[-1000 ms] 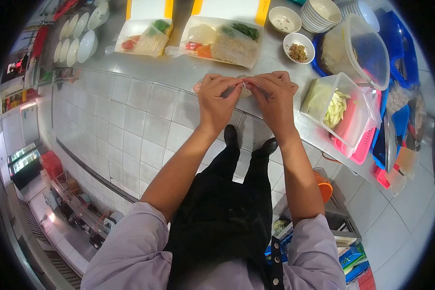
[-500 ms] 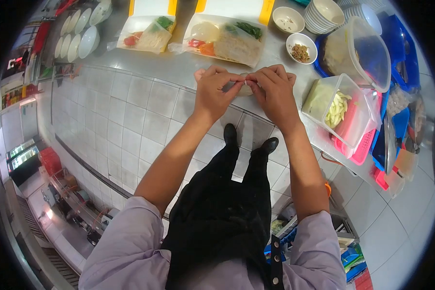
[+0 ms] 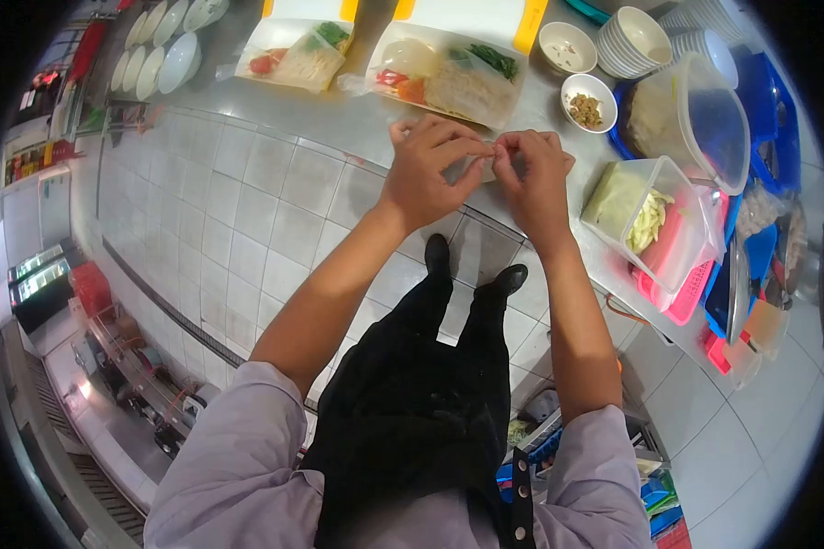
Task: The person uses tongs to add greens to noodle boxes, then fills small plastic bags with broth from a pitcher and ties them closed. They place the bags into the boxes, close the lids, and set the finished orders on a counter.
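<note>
My left hand [image 3: 438, 169] and my right hand [image 3: 533, 174] meet at the near edge of the steel counter [image 3: 343, 137], fingertips almost touching. Both have thumb and fingers bent inward in a pinch. Something small and pale lies between and under the fingertips, mostly hidden, and I cannot make out its kind. Just beyond my hands sits an open food box [image 3: 449, 78] lined with paper, holding noodles, greens, cut red vegetables and a clear bag. A second food box [image 3: 298, 55] with similar contents stands to its left.
At right are a small bowl of brown bits [image 3: 588, 103], another bowl [image 3: 567, 48], stacked bowls [image 3: 634, 41], a tub of pale green strips [image 3: 627, 201], a large clear tub [image 3: 682, 119] and a pink basket [image 3: 677, 297]. White bowls [image 3: 179, 62] line the far left.
My fingertips have shifted slightly, and the left thumb has drawn back from the right hand. The counter and boxes appear a little farther right as the view turned.
</note>
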{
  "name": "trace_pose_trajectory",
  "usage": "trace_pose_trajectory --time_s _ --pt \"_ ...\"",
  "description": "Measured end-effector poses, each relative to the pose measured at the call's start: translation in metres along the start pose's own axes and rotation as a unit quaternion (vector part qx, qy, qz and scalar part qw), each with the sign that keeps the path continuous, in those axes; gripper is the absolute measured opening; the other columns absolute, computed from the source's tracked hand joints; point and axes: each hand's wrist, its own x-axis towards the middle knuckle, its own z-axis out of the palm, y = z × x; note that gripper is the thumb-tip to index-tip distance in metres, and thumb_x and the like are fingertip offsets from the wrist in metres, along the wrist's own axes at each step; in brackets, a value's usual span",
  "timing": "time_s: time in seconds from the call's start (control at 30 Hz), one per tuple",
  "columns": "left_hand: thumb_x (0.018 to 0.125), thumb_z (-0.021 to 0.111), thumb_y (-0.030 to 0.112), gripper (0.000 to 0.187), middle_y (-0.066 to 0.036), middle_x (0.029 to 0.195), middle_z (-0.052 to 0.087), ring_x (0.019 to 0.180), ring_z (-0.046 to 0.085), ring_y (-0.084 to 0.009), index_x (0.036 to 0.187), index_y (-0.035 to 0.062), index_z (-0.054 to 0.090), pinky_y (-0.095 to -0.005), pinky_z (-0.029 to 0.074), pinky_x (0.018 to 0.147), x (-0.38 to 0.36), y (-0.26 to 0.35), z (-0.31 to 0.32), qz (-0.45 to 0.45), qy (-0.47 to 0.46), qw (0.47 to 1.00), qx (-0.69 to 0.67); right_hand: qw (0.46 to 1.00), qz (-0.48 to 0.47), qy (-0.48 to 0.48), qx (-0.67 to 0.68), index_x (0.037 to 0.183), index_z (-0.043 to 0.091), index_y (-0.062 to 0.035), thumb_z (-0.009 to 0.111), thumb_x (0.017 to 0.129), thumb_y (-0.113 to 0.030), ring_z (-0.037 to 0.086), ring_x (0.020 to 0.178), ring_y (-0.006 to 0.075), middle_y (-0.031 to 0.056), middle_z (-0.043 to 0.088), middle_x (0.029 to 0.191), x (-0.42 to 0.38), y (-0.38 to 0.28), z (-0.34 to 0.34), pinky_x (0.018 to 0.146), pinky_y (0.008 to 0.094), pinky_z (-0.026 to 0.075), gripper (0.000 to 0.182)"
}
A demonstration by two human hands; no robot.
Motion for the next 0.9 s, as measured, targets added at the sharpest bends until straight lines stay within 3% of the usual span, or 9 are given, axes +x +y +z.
trace_pose_trajectory --time_s 0.13,0.3,0.43,0.53,0.67,0.73,0.9 --pt "0.085 0.082 0.016 0.015 0.004 0.098 0.076 0.099 0.065 -0.0166 0.099 0.0181 0.079 -0.0406 0.031 0.096 -0.004 0.003 0.008 -0.086 -0.011 0.995 -0.047 0.998 0.050 0.010 0.030 0.101 0.074 -0.0112 0.076 0.094 -0.020 0.061 0.094 0.0208 -0.0003 0.072 0.093 -0.002 -0.006 0.004 0.094 0.0395 0.033 0.012" --pt "0.087 0.081 0.016 0.011 0.000 0.095 0.078 0.095 0.066 -0.0179 0.098 0.0140 0.079 -0.0399 0.042 0.094 -0.008 0.020 0.014 -0.215 0.008 0.972 -0.093 0.978 0.152 0.000 0.140 0.106 0.075 -0.0065 0.073 0.099 -0.021 0.065 0.086 0.0229 0.0089 0.072 0.093 -0.008 -0.010 0.008 0.086 0.0384 0.049 0.017" --pt "0.087 0.081 0.015 0.012 -0.004 0.090 0.078 0.089 0.068 -0.0213 0.097 0.0108 0.080 -0.0385 0.052 0.087 -0.008 0.031 0.018 -0.281 0.040 0.955 -0.092 0.978 0.143 -0.010 0.153 0.105 0.075 -0.0044 0.073 0.099 -0.020 0.067 0.082 0.0241 0.0122 0.072 0.091 -0.012 -0.005 0.010 0.078 0.0372 0.053 0.017" --pt "0.086 0.081 0.015 0.012 -0.004 0.099 0.077 0.095 0.067 -0.0224 0.098 0.0141 0.082 -0.0392 0.050 0.090 -0.009 0.032 0.018 -0.343 0.024 0.930 -0.131 0.987 0.114 -0.015 0.116 0.106 0.075 -0.0045 0.074 0.099 -0.019 0.067 0.083 0.0233 0.0117 0.071 0.091 -0.011 -0.005 0.005 0.079 0.0368 0.053 0.016" --pt "0.084 0.082 0.015 0.016 -0.002 0.113 0.075 0.105 0.064 -0.0217 0.099 0.0188 0.084 -0.0411 0.045 0.096 -0.013 0.030 0.024 -0.308 0.066 0.947 -0.065 0.983 0.118 -0.029 0.135 0.108 0.075 -0.0038 0.073 0.100 -0.020 0.067 0.085 0.0208 0.0118 0.072 0.094 -0.011 -0.006 0.002 0.081 0.0337 0.052 0.018" --pt "0.082 0.083 0.020 0.013 0.002 0.129 0.067 0.119 0.055 -0.0218 0.094 0.0239 0.084 -0.0457 0.030 0.100 -0.014 0.026 0.023 -0.234 0.073 0.968 -0.058 0.982 0.131 -0.031 0.132 0.109 0.075 -0.0035 0.073 0.101 -0.020 0.066 0.086 0.0193 0.0112 0.072 0.094 -0.010 -0.003 0.001 0.082 0.0324 0.052 0.018" --pt "0.081 0.085 0.022 0.015 0.007 0.129 0.068 0.126 0.051 -0.0217 0.095 0.0239 0.085 -0.0466 0.027 0.104 -0.013 0.025 0.021 -0.159 0.074 0.984 -0.033 0.958 0.204 -0.052 0.195 0.110 0.074 -0.0016 0.071 0.103 -0.021 0.064 0.086 0.0162 0.0084 0.071 0.095 -0.010 -0.006 -0.006 0.084 0.0312 0.051 0.020"
